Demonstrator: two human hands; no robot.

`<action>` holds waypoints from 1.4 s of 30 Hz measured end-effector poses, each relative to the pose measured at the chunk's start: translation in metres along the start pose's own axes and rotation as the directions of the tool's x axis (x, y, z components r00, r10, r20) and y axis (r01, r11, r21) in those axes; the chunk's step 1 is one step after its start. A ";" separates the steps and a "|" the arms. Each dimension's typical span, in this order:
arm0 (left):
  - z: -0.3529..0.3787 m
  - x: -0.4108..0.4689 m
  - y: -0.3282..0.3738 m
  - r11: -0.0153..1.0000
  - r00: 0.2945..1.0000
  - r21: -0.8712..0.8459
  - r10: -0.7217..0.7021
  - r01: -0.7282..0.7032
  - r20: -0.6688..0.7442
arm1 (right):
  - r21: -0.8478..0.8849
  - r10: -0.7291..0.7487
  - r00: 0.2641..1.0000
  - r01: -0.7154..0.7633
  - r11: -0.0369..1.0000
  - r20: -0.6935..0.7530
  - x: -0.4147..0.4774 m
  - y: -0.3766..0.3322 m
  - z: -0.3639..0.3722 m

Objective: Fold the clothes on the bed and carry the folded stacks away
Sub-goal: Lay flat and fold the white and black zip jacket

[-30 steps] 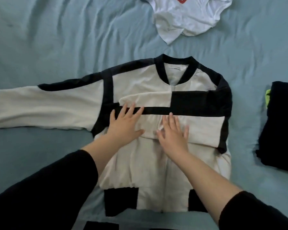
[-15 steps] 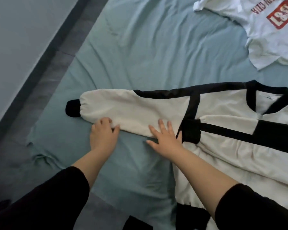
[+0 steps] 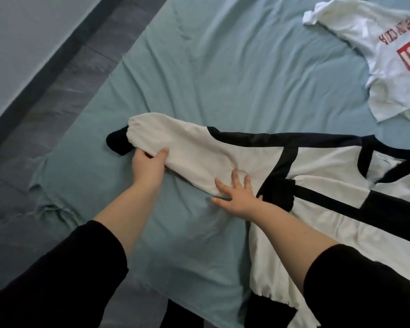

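Now your left hand (image 3: 148, 167) grips the jacket (image 3: 317, 197) sleeve (image 3: 187, 147); your right hand (image 3: 237, 197) presses flat, fingers spread, near its shoulder.

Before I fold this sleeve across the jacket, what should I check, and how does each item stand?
1. Grip: left hand holds the sleeve near the black cuff: ok.
2. Anchor: right hand pressed flat on the sleeve by the shoulder seam: ok.
3. Smooth sleeve: not ok, puckered beside the right hand.
4. Flat jacket body: cannot tell, partly out of frame.
5. Clear of white T-shirt: ok.
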State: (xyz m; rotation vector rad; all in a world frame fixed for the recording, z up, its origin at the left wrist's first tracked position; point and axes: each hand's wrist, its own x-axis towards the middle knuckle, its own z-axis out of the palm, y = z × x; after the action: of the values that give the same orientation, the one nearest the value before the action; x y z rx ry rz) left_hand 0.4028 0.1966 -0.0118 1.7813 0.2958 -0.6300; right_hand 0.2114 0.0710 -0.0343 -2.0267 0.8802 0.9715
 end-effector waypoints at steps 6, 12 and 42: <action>0.040 -0.080 0.018 0.889 0.899 0.202 0.356 -0.410 0.257 | 0.252 -0.042 0.998 0.051 0.966 -0.038 -0.022 0.001 -0.010; 0.111 -0.167 -0.001 0.708 0.721 0.282 0.449 -0.647 0.527 | 0.969 0.166 0.962 0.233 -0.083 -0.217 -0.096 0.065 -0.016; 0.232 -0.224 -0.113 -0.241 0.608 0.580 -0.059 -0.779 0.792 | 0.958 0.806 0.519 0.188 0.216 -0.284 -0.168 0.404 -0.008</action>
State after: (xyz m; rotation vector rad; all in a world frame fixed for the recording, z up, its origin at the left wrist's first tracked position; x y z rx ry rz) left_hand 0.1003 0.0384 -0.0231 2.6530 -1.8379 -0.9029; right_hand -0.1914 -0.0985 -0.0123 -0.9522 1.9253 -0.5061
